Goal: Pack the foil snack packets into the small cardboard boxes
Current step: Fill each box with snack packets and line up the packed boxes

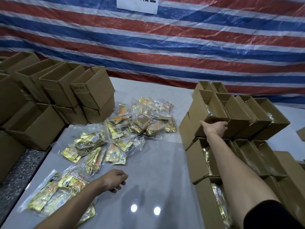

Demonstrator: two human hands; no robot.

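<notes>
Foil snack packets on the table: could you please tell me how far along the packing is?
Done: the stacked boxes on the right show packed packets inside. In hand: the right hand grips the near end of a top-row box on that stack; the left hand hovers, holding nothing. Left: many loose foil packets lie on the table, and open boxes, seemingly empty, wait at the left.

1. Packets (118,139): gold foil in clear bags, loose heap mid-table, more at near left.
2. Empty boxes (62,90): brown, open-topped, stacked at left.
3. Filled boxes (257,119): open, tilted rows stacked at right, foil showing inside.
4. Top box (198,113): upper row's left end, right hand (214,128) grips its near end.
</notes>
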